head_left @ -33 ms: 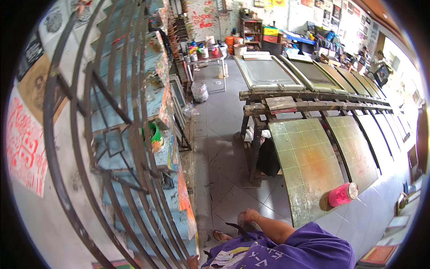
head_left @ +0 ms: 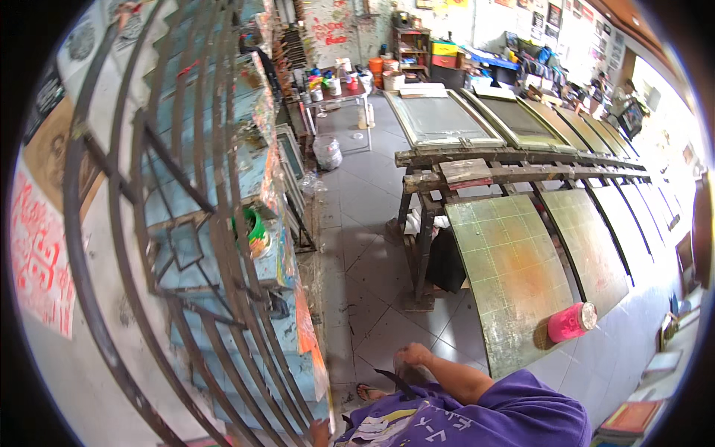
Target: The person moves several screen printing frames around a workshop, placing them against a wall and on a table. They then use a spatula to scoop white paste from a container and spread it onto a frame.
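at 6 o'clock, low in the head view, the right hand [head_left: 414, 354] hangs knuckles-up over the grey tiled floor [head_left: 357, 290], fingers loosely curled. a dark strap-like piece [head_left: 393, 381] lies right beneath it. cannot tell if the hand grips it or only hovers. a sandal [head_left: 366, 390] sits just beside, toward 7 o'clock.

left hand [head_left: 320, 433] shows only at the bottom rim, against the foot of the metal rack [head_left: 186, 246]. its grip is hidden, so cannot tell.

the rack fills 8 to 11 o'clock: curved iron bars holding paint-crusted blue screen frames [head_left: 261, 171] on edge, with a green tub [head_left: 257, 228] tucked among them.

handling guess:
- frames look stiff and light to moderate, awkwardly wide, with a mesh centre likely to tear
- take one by the outer rails with both hands, never by the mesh
- dried paint may make the edges rough, not slippery
- the strap piece looks limp and light, a pinch would do

at 3 to 4 o'clock a slanted green tabletop [head_left: 506, 276] carries a pink tub [head_left: 571, 322] on its side near the lower edge, well apart from both hands.
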{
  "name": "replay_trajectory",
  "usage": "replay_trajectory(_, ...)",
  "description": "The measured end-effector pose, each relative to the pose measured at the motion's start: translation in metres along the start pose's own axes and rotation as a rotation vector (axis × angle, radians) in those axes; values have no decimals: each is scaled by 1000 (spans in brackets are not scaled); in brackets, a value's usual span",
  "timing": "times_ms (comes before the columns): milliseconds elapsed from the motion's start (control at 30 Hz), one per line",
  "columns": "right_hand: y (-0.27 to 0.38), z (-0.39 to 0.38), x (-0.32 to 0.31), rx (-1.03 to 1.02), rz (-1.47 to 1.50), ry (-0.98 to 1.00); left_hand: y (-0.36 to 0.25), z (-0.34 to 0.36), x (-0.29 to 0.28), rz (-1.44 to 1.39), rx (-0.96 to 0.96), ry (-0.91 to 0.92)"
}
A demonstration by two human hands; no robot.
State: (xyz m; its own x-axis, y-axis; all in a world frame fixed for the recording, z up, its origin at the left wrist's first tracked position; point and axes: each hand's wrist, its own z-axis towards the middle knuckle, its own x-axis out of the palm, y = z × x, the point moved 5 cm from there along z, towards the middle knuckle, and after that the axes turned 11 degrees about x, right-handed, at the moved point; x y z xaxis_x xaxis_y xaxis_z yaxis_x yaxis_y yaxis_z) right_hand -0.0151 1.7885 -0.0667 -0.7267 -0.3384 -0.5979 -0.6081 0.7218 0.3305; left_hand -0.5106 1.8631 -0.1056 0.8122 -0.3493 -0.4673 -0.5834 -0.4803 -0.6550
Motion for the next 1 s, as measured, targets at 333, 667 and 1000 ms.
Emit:
replay_trajectory(333,63,68,-209,-51,518,-283,-314,271,122,-2,265,327)
replay_trajectory(667,130,186,-414,-147,499,-346,-548,336,202,-28,194,404)
replay_trajectory(1000,217,312,-595,-275,578,-346,-637,486,231,-195,-10,400)
